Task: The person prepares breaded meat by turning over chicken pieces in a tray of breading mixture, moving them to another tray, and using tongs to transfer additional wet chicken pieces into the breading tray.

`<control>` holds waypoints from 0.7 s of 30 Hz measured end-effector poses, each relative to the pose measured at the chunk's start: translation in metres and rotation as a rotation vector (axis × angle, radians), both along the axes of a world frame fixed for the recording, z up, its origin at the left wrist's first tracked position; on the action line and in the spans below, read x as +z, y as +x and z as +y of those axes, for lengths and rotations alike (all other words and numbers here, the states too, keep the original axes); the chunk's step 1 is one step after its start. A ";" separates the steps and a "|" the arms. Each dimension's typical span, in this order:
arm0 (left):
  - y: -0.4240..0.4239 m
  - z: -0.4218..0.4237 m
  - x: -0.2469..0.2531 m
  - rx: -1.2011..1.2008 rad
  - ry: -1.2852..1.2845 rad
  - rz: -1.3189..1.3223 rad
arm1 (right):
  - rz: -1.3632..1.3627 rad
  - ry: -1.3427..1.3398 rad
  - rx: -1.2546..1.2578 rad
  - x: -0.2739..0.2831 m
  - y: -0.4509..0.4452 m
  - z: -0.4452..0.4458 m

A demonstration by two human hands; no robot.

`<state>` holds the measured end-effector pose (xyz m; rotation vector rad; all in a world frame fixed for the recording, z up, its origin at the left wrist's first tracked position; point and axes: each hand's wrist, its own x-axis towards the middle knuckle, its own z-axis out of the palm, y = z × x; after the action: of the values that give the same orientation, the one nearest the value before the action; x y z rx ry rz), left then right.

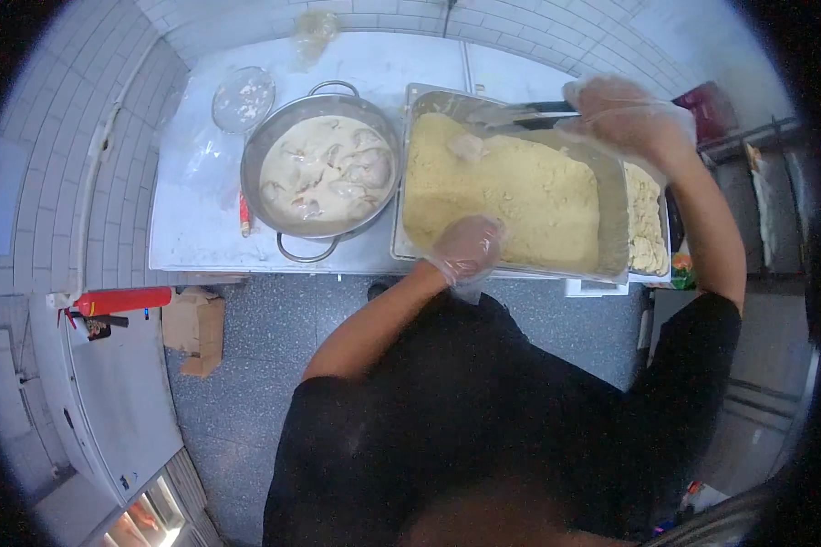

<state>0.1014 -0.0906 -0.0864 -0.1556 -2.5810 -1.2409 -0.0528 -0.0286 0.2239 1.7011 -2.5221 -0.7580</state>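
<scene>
My right hand, in a clear plastic glove, grips the black handles of tongs above the far right part of a deep metal pan. The tongs' jaws look blurred. Yellowish breading flour fills much of the pan, and a pale coated piece, apparently chicken, lies on it under the jaws' left end. Also gloved, my left hand is at the pan's front edge with fingers bent over the flour; whether it holds anything is hidden. Left of the pan, a two-handled metal pot contains raw chicken pieces in creamy white liquid.
Breaded pieces lie in a tray to the pan's right. A round clear lid, a red-wrapped item and a crumpled plastic bag are on the white table. A fire extinguisher and cardboard box are lower left.
</scene>
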 end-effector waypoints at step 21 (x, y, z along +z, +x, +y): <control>-0.002 0.001 0.004 -0.044 0.000 0.042 | 0.038 0.005 0.794 -0.060 0.072 -0.206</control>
<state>0.0999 -0.0899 -0.0819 -0.2375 -2.5552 -1.2397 0.0188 -0.2350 0.1637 2.3715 -1.5619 -0.6871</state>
